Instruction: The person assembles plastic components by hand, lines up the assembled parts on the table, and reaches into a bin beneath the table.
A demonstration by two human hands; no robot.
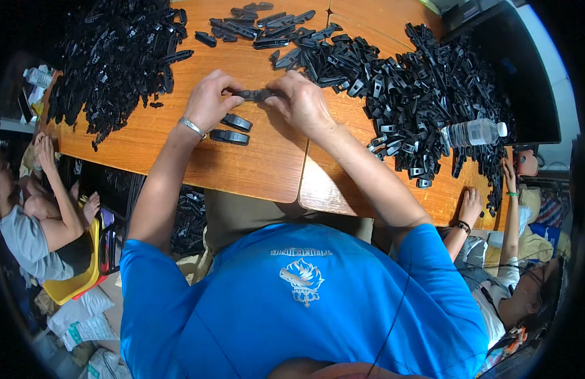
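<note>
My left hand (210, 100) and my right hand (302, 104) meet above a wooden table (267, 167), both gripping one long black plastic clip part (254, 95) between the fingertips. The part lies level between the hands. Two finished black clips (232, 129) rest on the table just under my left hand. A silver bracelet circles my left wrist.
A big heap of black plastic parts (115, 57) covers the table's far left, another heap (425, 95) fills the right, and a smaller group (261, 25) lies at the far middle. A clear water bottle (472, 132) lies on the right heap. One person sits at the left (39, 221), another at the right (507, 284).
</note>
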